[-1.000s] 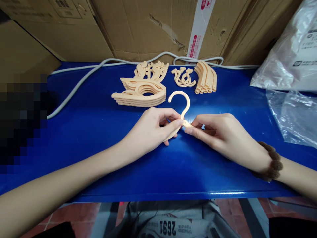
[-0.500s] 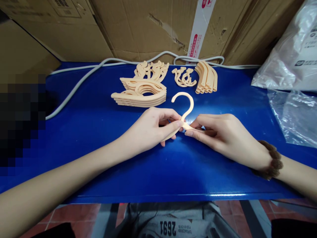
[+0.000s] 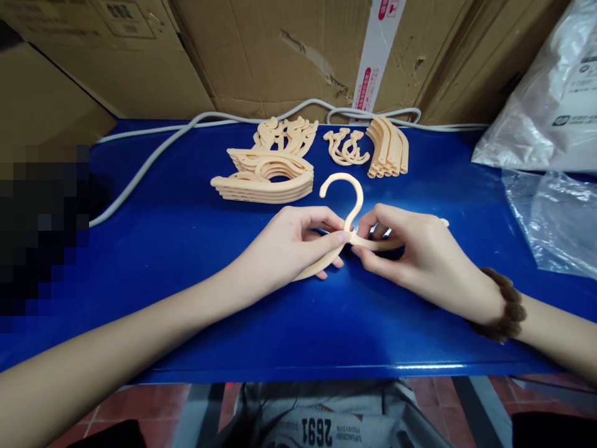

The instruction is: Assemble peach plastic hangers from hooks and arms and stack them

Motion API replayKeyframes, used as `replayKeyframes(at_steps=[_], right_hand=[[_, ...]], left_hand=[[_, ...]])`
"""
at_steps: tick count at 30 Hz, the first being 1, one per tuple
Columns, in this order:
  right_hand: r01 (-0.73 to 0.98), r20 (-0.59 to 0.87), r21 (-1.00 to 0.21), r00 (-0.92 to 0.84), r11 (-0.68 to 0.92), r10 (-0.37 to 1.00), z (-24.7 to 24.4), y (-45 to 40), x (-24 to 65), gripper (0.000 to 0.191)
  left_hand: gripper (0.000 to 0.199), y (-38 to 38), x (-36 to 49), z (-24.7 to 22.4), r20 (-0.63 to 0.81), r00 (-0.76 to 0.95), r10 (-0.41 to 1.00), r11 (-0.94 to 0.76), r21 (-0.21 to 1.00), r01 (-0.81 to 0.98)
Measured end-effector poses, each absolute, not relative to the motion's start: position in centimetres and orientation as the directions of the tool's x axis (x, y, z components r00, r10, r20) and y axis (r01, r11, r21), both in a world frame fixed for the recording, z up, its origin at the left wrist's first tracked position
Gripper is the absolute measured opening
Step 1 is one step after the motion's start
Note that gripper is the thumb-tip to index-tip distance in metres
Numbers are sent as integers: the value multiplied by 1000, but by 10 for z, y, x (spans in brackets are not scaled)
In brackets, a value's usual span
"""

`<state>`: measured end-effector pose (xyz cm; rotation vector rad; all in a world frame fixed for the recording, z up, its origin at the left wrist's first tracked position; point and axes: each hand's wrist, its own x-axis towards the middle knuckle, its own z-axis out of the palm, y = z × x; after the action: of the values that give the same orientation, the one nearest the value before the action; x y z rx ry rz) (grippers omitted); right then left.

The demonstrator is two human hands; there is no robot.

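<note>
Between my hands, above the blue table, is a cream plastic clothes hanger with its hook pointing up and curling to the left. My left hand pinches it just below the hook, thumb in front, and one arm slopes down-left behind the fingers. My right hand is closed on the other arm close to the centre joint; that arm's tip pokes out beyond the knuckles. Behind my hands lies a stack of cream hanger pieces. Part of the joint is covered by my fingertips.
Further back are a pile of cream parts, several loose hooks and a bundle of curved arms. A white cable runs along the rear, before cardboard boxes. Clear plastic bags lie at right.
The right arm piece has swung out, and its tip now shows past my right hand. My right hand has turned and lifted slightly. My left hand still pinches below the hook.
</note>
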<state>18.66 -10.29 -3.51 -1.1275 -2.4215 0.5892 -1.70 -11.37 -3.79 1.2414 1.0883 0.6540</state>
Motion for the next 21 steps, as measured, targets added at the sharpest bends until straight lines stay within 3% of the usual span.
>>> replayKeyframes(at_steps=[5,13,21], right_hand=[[596,111,-590,-608,545,786,-33,-101,185,18],[542,155,-525,-697,657,700,-28,-105,185,16],[534,250,-274,-764,800,595,-32,-108,188,26]], left_hand=[[18,-117,-16,-39,-282,393,875,258,960,112],[12,-118,-16,-33,-316,390,865,271,948,168],[15,-113,-19,-31,-340,427,838,289,940,181]])
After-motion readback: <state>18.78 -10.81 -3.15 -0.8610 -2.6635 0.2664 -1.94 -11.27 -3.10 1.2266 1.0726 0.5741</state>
